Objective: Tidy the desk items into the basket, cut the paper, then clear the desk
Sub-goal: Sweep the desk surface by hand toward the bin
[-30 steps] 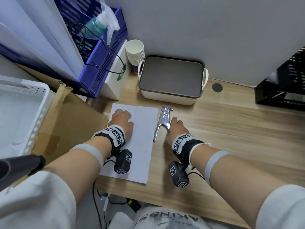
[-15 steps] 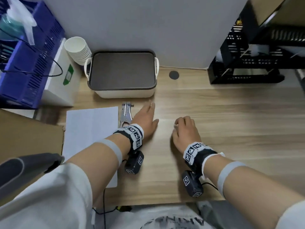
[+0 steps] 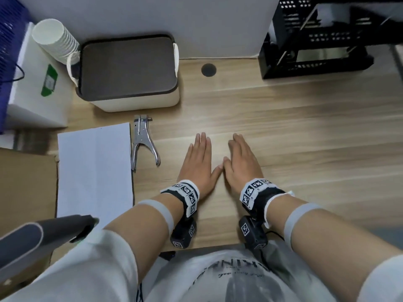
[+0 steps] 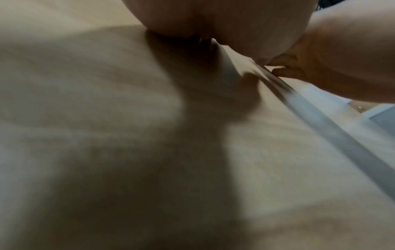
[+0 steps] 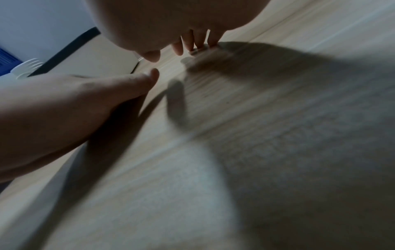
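A white sheet of paper [image 3: 93, 171] lies on the wooden desk [image 3: 283, 136] at the left. Beside its right edge lies a metal hole punch [image 3: 142, 144], handles toward me. Behind them stands a cream basket [image 3: 135, 101] with a dark lid. My left hand [image 3: 197, 160] and right hand [image 3: 241, 162] lie flat, palms down, side by side on the bare desk right of the punch. Their thumbs touch. Neither holds anything. In the right wrist view my right fingers [image 5: 198, 40] rest straight on the wood, with the left thumb [image 5: 128, 82] alongside.
A stack of paper cups [image 3: 56, 40] and a white box [image 3: 37, 88] stand left of the basket. A black crate [image 3: 316, 46] sits at the back right. A cardboard box [image 3: 26, 188] borders the paper on the left. A round cable hole [image 3: 208, 69] is near the wall.
My left hand left the paper and my right hand left the punch. Both moved right onto the bare desk, spread flat and came together. The head view swung right.
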